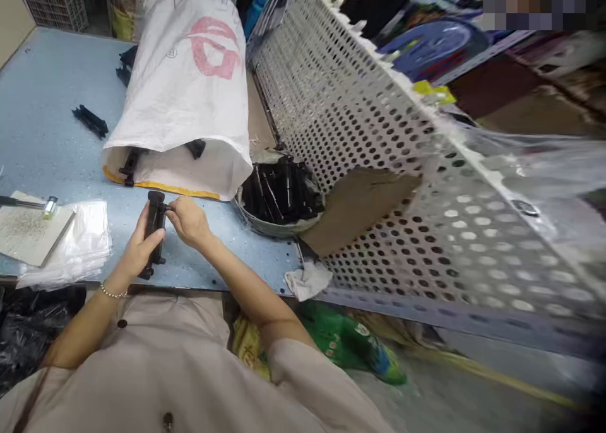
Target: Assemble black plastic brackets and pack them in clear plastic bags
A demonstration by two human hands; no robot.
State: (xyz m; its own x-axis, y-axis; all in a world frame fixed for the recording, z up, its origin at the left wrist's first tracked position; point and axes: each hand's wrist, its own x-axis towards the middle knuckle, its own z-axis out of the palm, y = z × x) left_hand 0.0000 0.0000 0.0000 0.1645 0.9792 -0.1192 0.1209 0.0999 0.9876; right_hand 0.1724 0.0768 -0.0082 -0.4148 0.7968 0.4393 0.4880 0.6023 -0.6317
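Forearms (243, 283) angled inward, left hand (138, 249) gripping, right hand (190, 221) pinching

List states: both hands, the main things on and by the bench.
Left hand, closed on black part
Black part, held
Right hand, at black part's side; grip unclear
White sack, mouth open, black pieces inside
Round container, filled with black pieces
Loose black piece, lying on bench
Plastic bags, partly under grey board
Cardboard, leaning against perforated panel
Rag, crumpled
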